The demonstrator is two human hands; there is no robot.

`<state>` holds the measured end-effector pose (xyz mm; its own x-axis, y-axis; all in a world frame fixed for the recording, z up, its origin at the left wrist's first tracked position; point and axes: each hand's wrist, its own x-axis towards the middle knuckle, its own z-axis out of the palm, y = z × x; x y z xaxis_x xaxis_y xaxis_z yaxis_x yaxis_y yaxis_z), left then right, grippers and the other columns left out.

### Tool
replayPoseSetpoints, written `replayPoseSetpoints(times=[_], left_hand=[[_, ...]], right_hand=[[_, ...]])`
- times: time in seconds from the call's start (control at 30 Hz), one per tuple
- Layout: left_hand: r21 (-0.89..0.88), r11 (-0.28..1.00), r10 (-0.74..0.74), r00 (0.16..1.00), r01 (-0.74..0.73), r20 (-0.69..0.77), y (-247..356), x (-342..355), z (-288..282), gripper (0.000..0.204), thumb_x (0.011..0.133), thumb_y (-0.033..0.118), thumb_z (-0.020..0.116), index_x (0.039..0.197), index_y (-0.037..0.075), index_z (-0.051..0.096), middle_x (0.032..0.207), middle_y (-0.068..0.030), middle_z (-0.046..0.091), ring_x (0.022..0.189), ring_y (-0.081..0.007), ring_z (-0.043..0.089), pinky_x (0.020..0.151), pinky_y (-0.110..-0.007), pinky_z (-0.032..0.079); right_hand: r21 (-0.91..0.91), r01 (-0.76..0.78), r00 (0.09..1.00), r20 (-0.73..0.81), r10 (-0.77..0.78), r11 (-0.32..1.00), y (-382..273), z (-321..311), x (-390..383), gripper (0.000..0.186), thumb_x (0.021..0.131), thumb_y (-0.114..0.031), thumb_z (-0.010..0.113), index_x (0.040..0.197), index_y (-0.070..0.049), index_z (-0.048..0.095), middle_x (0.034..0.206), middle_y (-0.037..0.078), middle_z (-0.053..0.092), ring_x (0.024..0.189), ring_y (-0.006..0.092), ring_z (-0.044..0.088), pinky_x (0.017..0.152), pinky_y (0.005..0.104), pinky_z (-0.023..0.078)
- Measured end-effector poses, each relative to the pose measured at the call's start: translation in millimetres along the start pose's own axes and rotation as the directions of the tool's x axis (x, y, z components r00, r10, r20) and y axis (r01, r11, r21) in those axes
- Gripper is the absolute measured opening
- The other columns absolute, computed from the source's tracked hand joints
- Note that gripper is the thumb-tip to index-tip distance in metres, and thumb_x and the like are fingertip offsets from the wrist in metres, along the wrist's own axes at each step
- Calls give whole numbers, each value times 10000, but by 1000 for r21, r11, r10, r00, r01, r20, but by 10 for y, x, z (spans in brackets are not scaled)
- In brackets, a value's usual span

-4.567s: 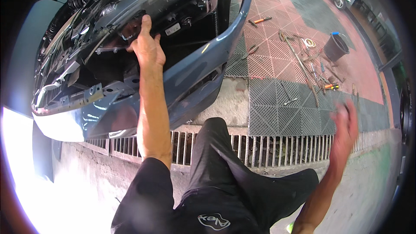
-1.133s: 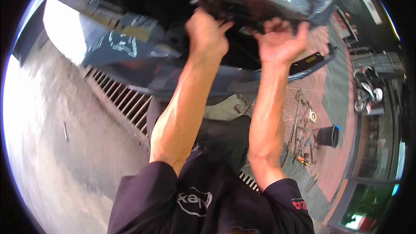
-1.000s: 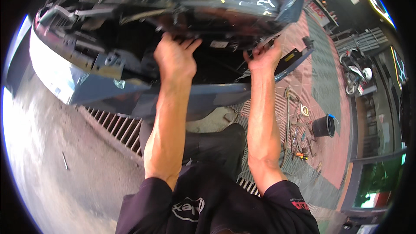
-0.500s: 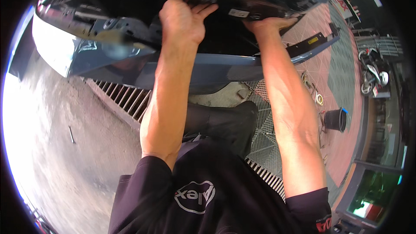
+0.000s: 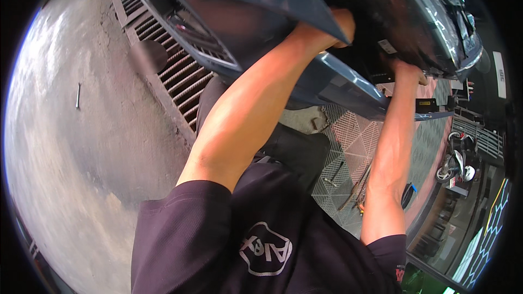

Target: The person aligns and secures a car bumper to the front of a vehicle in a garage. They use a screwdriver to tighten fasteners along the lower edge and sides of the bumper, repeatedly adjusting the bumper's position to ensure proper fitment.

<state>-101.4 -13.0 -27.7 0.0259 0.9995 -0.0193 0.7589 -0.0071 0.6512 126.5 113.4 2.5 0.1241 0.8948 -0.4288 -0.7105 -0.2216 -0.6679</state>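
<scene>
A blue-grey car bumper (image 5: 348, 84) stretches across in front of me, its pointed upper corner standing out at the left. Behind that corner is my left hand (image 5: 344, 22), reaching into the dark gap; its fingers are hidden. Farther right, my right hand (image 5: 409, 71) is closed at the lower edge of a dark, glossy car part (image 5: 400, 8), with some fingertips showing. This part has a shiny, clear outer side and resembles a headlight. A small white label (image 5: 387, 47) sits on black material between the hands.
A floor grating (image 5: 182, 90) runs below the bumper at left. On the concrete lies a thin metal tool (image 5: 78, 96). More tools (image 5: 357, 190) lie on patterned floor tiles (image 5: 348, 147) near my right arm. A motorcycle (image 5: 456, 158) stands at far right.
My view has swung to the left, so the bumper runs more diagonally. My left hand has gone from plain sight to partly behind the bumper's corner. My right hand stays by the dark part.
</scene>
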Motion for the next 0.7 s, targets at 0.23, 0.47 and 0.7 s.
replayPoseSetpoints(times=[0.23,0.47,0.7], left_hand=[[-120,972,-182,970,202,161,141,418,65,291,826,45,541,1028,-10,743,838,-142,771,717,-237,731,602,-410,546],[-485,838,-315,947,249,-59,497,615,365,358,843,15,524,1144,19,718,911,-144,774,758,-225,731,622,-420,565],[-407,913,-179,907,9,-382,138,791,523,404,886,235,706,1241,43,679,1281,-210,682,1224,-369,639,1021,-441,527]], right_hand=[[-88,3,998,61,2,996,32,19,244,1010,902,-827,55,1597,-173,384,1587,165,448,1465,399,393,1202,549,324],[-36,53,995,90,-49,998,-86,3,122,997,906,-815,66,1597,-171,383,1596,161,435,1467,393,393,1207,545,318],[107,47,986,152,-63,993,117,116,31,985,910,-804,77,1597,-168,382,1605,158,421,1469,386,393,1212,540,311]])
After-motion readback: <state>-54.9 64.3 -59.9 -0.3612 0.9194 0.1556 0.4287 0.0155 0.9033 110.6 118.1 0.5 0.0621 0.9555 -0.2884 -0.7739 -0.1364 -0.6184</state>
